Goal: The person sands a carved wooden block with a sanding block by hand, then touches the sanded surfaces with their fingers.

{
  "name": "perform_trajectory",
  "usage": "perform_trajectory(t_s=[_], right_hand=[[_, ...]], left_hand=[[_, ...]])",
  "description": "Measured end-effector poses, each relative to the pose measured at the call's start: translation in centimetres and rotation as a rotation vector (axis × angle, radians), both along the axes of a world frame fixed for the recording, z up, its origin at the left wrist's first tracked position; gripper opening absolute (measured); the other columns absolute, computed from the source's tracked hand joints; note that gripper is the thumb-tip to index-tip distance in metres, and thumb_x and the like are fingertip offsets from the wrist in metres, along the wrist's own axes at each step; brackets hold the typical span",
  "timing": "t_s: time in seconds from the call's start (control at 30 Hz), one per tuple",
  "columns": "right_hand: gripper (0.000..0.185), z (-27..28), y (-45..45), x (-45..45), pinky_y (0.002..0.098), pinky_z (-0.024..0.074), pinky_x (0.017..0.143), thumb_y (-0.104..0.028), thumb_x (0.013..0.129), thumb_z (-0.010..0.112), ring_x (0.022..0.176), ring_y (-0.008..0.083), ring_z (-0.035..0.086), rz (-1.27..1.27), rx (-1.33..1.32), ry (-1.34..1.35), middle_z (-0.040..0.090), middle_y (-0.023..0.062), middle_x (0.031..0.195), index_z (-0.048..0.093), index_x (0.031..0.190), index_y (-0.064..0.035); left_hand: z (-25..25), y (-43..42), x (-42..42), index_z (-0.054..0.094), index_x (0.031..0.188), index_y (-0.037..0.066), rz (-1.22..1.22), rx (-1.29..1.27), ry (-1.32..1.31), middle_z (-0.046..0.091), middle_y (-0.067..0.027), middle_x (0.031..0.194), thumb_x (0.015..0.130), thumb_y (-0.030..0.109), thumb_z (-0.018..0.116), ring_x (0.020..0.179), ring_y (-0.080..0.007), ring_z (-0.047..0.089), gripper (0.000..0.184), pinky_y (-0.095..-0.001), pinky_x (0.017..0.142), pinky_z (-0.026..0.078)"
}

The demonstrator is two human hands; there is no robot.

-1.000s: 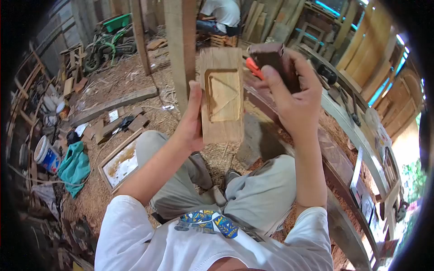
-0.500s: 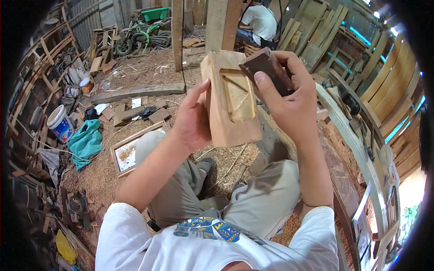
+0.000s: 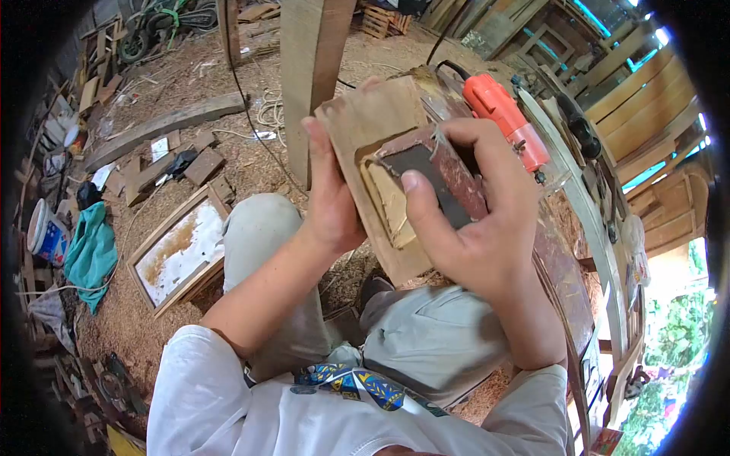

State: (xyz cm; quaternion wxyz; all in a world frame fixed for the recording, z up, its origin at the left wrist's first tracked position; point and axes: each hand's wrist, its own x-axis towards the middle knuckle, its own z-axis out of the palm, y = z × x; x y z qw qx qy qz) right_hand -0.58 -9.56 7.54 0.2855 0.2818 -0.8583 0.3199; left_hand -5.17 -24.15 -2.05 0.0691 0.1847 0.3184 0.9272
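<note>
Recessed wooden block [image 3: 374,184], left hand [image 3: 333,204] gripping it, right hand [image 3: 485,209] clutching probable sandpaper [image 3: 424,169]

The single view looks forward and steeply down from the wearer's head, over the white T-shirt [image 3: 327,425] along the bottom edge. Its wide, rounded field takes in the recessed wooden block [image 3: 384,194] close and near centre, the wooden post [image 3: 308,83] and sawdust-strewn floor [image 3: 137,327] beyond.

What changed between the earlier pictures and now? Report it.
The dark grey and reddish-brown rectangular block moved from near the upper right edge of the pale, recessed wooden block to over its recess; the wooden block's top now leans further left. Right hand and left hand keep their holds.
</note>
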Motion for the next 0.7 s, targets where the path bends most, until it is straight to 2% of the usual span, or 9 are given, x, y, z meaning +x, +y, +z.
perform_trajectory(t_s=[0.1, 0.17, 0.2, 0.23, 0.37, 0.47, 0.5, 0.57, 0.7], right_hand=[[0.034, -0.2, -0.2, -0.2, 0.0435, 0.0596, 0.082, -0.009, 0.088, 0.084, 0.092, 0.0383, 0.073, 0.019, 0.037, 0.047, 0.071, 0.0168, 0.104, 0.068, 0.117, -0.0021], [0.035, -0.6, -0.3, -0.5, 0.0426, 0.0588, 0.078, -0.007, 0.085, 0.085, 0.089, 0.0377, 0.072, 0.019, 0.048, 0.043, 0.070, 0.0155, 0.102, 0.068, 0.116, -0.0030], [0.036, -0.4, -0.3, -0.7, 0.0370, 0.0572, 0.078, -0.004, 0.084, 0.085, 0.085, 0.0302, 0.070, 0.032, 0.121, 0.073, 0.070, 0.0133, 0.101, 0.068, 0.116, -0.0008], [0.038, -0.2, -0.3, -0.7, 0.0313, 0.0557, 0.077, -0.002, 0.083, 0.086, 0.082, 0.0227, 0.068, 0.044, 0.196, 0.106, 0.069, 0.0110, 0.101, 0.068, 0.116, 0.0014], [0.038, -0.4, -0.9, -0.4, 0.0331, 0.0568, 0.077, -0.002, 0.082, 0.087, 0.082, 0.0254, 0.069, 0.017, 0.195, 0.083, 0.071, 0.0122, 0.101, 0.070, 0.116, 0.0017], [0.040, 0.0, -0.8, -0.4, 0.0348, 0.0573, 0.078, -0.003, 0.082, 0.089, 0.084, 0.0269, 0.071, 0.065, 0.231, 0.106, 0.073, 0.0132, 0.103, 0.071, 0.118, 0.0022], [0.041, 0.1, -0.7, -0.4, 0.0357, 0.0575, 0.081, -0.004, 0.083, 0.091, 0.088, 0.0283, 0.072, 0.079, 0.253, 0.091, 0.074, 0.0139, 0.105, 0.072, 0.119, 0.0022], [0.042, 0.5, -0.3, -0.4, 0.0367, 0.0577, 0.084, -0.005, 0.084, 0.093, 0.091, 0.0296, 0.073, 0.093, 0.278, 0.082, 0.075, 0.0146, 0.106, 0.073, 0.120, 0.0023], [0.045, 1.2, 0.1, 0.0, 0.0397, 0.0575, 0.090, -0.006, 0.082, 0.095, 0.101, 0.0334, 0.073, 0.050, 0.345, 0.085, 0.076, 0.0142, 0.110, 0.075, 0.122, 0.0005]], left_hand=[[0.0, 0.6, -0.2, 0.033, 0.176, 0.015, 0.115, 0.040, 0.004, 0.058, -0.0112, 0.162, 0.111, 0.084, 0.020, 0.144, -0.0275, 0.061, 0.096, -0.0472, 0.122, 0.051], [-0.3, 0.6, -0.1, 0.041, 0.172, 0.013, 0.125, 0.091, -0.084, 0.063, -0.0119, 0.155, 0.111, 0.083, 0.022, 0.139, -0.0275, 0.065, 0.094, -0.0469, 0.119, 0.053], [-0.8, 0.3, -0.1, 0.041, 0.172, 0.013, 0.123, 0.096, -0.091, 0.063, -0.0119, 0.155, 0.111, 0.083, 0.022, 0.139, -0.0275, 0.065, 0.094, -0.0469, 0.119, 0.053], [-1.5, -0.1, 0.0, 0.046, 0.168, 0.012, -0.005, 0.220, -0.157, 0.065, -0.0126, 0.152, 0.111, 0.083, 0.022, 0.136, -0.0279, 0.066, 0.094, -0.0470, 0.118, 0.054], [-2.3, -1.0, 0.2, 0.056, 0.158, 0.011, -0.315, 0.458, -0.165, 0.071, -0.0141, 0.143, 0.111, 0.084, 0.024, 0.128, -0.0294, 0.071, 0.092, -0.0484, 0.114, 0.056], [-3.3, -1.0, -0.2, 0.054, 0.161, 0.011, -0.528, 0.687, -0.068, 0.069, -0.0154, 0.147, 0.111, 0.084, 0.024, 0.133, -0.0310, 0.070, 0.094, -0.0492, 0.116, 0.056], [-2.8, -1.0, 0.1, 0.054, 0.161, 0.011, -0.529, 0.690, -0.067, 0.069, -0.0154, 0.147, 0.111, 0.084, 0.024, 0.133, -0.0310, 0.070, 0.094, -0.0492, 0.116, 0.056], [-1.2, -0.8, 0.7, 0.049, 0.165, 0.010, -0.177, 0.220, -0.303, 0.066, -0.0171, 0.153, 0.111, 0.084, 0.024, 0.138, -0.0329, 0.068, 0.095, -0.0500, 0.118, 0.055], [-0.5, -0.8, 1.1, 0.045, 0.169, 0.010, -0.141, 0.208, -0.260, 0.062, -0.0183, 0.159, 0.111, 0.083, 0.024, 0.142, -0.0350, 0.065, 0.096, -0.0508, 0.120, 0.054]])
